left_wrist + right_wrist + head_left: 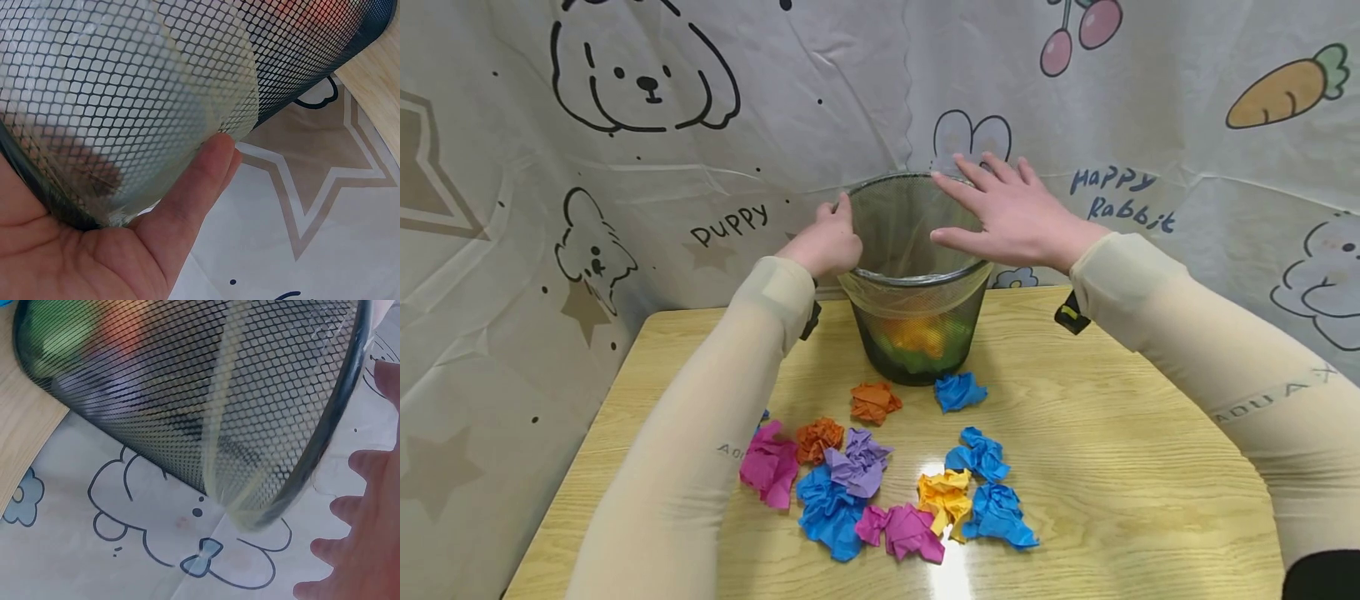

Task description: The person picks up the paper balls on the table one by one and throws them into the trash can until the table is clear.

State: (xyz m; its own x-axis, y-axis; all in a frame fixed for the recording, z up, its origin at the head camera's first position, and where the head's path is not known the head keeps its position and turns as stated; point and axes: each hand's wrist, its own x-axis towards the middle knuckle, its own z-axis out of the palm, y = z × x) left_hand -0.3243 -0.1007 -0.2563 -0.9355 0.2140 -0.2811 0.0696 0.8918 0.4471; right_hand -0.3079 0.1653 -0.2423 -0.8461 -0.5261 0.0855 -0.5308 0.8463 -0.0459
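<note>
A dark mesh wastebasket (951, 321) with a thin clear liner folded over its rim stands at the back of the table. Orange, yellow and green crumpled paper shows through its lower wall. My left hand (829, 242) grips the left side of the rim; in the left wrist view, a finger (194, 181) lies along the outer mesh, and part of the hand shows through from the inner side. Over the right side of the rim, my right hand (1011, 212) is spread with straight fingers and holds nothing. In the right wrist view those fingers (369, 512) appear apart from the rim.
Crumpled papers lie before the basket: an orange ball (875, 403), a blue ball (959, 392), a purple ball (859, 462), a yellow ball (945, 498), a pink ball (770, 467) and others. A printed cloth (820, 92) hangs behind the wooden table (1120, 467).
</note>
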